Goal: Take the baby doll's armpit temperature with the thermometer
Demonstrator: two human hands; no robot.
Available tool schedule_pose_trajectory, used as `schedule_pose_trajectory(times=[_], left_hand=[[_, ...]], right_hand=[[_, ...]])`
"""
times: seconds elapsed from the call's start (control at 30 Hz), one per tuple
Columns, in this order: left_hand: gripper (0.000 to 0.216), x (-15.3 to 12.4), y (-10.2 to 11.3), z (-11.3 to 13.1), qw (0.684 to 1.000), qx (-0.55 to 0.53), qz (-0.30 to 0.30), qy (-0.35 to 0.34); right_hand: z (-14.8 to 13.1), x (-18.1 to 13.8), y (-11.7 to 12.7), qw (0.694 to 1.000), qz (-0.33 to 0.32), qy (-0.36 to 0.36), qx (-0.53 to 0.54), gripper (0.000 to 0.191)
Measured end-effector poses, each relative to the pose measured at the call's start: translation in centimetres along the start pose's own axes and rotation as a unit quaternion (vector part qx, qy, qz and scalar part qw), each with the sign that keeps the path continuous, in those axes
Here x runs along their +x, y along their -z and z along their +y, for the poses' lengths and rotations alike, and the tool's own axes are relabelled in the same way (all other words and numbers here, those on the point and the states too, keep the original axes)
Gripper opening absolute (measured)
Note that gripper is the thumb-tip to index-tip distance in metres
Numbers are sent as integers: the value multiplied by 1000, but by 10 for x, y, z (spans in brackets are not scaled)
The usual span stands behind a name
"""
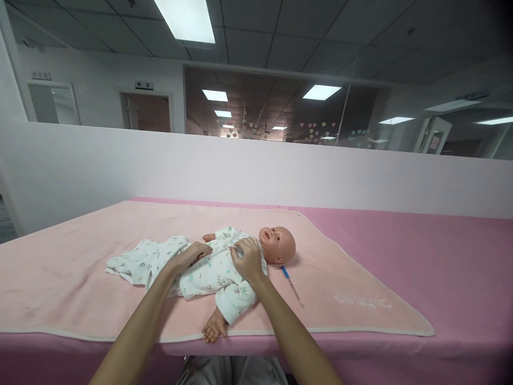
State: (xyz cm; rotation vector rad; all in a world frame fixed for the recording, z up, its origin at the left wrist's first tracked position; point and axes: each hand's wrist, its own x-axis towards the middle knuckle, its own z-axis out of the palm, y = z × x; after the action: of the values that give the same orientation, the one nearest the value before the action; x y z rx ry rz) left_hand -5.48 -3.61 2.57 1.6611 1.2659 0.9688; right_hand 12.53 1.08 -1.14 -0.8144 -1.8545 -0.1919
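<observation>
A baby doll (277, 245) lies on its back with its head to the right, dressed in a white patterned baby shirt (208, 275) and matching trousers (146, 259). My right hand (247, 259) is closed on the shirt's front near the collar, thumb and fingers pinched together. Lower on the doll's front, my left hand (195, 253) has its fingers curled onto the shirt around its hem; the exact grip of the fingertips is partly hidden. One doll arm (215, 323) points toward me, its hand at the table's near edge. A thermometer with a blue end (293, 286) lies beside the doll's head.
A peach-pink blanket (340, 267) with pale edging lies under the doll. It rests on a pink covered table (452, 278). Behind stands a low white wall (256, 171), with glass above it.
</observation>
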Motion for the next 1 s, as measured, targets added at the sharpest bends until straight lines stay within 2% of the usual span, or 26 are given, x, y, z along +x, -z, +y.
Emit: schedule_pose_trajectory(times=[0.1,0.2,0.37,0.6,0.8,1.0], left_hand=[[19,-4,7,-1,997,-31,-63,21],[14,-6,12,-4,994,-39,-102,9],[16,-6,14,-9,997,-9,-81,-1],[17,-5,14,-13,996,-34,-82,-11],[24,-3,10,-12,998,-46,-43,-6],[23,4,8,-21,998,-17,66,-14]], right_hand=[[1,-1,-1,1000,-1,2,1,9],[2,-1,-2,1000,-1,1,3,9],[2,-1,-3,1000,3,-1,10,8],[2,-1,-4,1000,4,3,8,8],[3,-1,-4,1000,-5,-2,3,9],[2,-1,-3,1000,-5,-11,-1,10]])
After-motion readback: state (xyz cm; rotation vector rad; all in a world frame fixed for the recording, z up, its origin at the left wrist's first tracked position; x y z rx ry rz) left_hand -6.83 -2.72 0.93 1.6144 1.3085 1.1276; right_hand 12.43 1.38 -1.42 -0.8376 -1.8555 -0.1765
